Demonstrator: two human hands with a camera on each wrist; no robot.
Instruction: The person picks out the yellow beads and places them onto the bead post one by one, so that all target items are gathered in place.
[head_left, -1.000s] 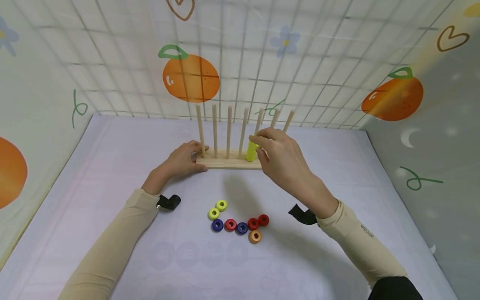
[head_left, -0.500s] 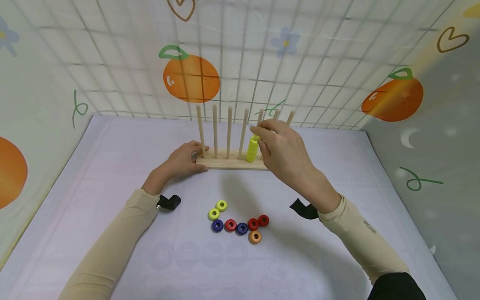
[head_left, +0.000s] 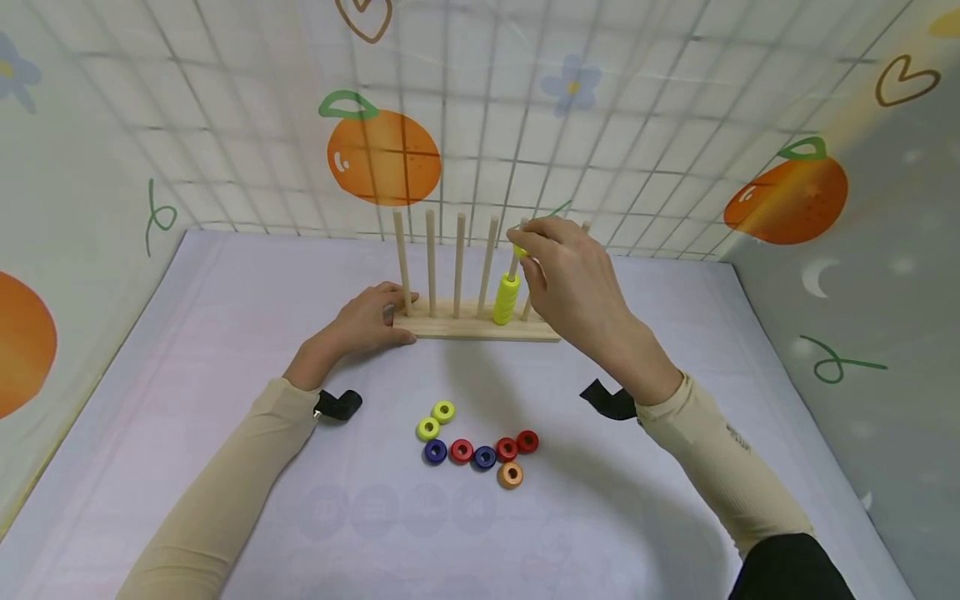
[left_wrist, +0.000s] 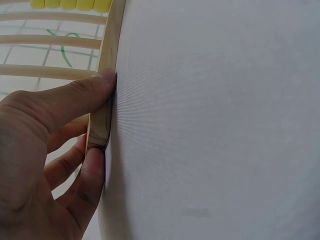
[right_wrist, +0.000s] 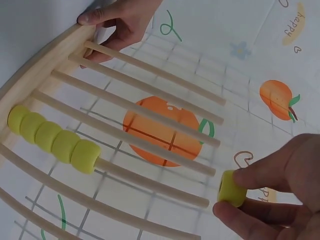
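My right hand (head_left: 573,279) pinches a yellow bead (right_wrist: 232,189) between thumb and fingers. In the right wrist view that bead sits just off the tip of a wooden peg (right_wrist: 150,185). Lower on this peg, against the base, is a stack of several yellow beads (head_left: 506,300). The peg belongs to a wooden rack (head_left: 480,330) with a row of upright pegs. At the rack's left end, my left hand (head_left: 367,318) grips the base, its thumb (left_wrist: 80,97) on the front edge and fingers around the end.
Loose beads lie on the white tabletop (head_left: 360,525) in front of the rack: two yellow beads (head_left: 427,428), two blue beads (head_left: 435,452), three red beads (head_left: 461,451) and an orange bead (head_left: 510,475). Behind the rack rises a wire grid (head_left: 480,125) under printed cloth.
My right hand has risen along the peg with the pinched yellow bead, leaving the other yellow beads stacked below. My left hand has stayed on the rack's end.
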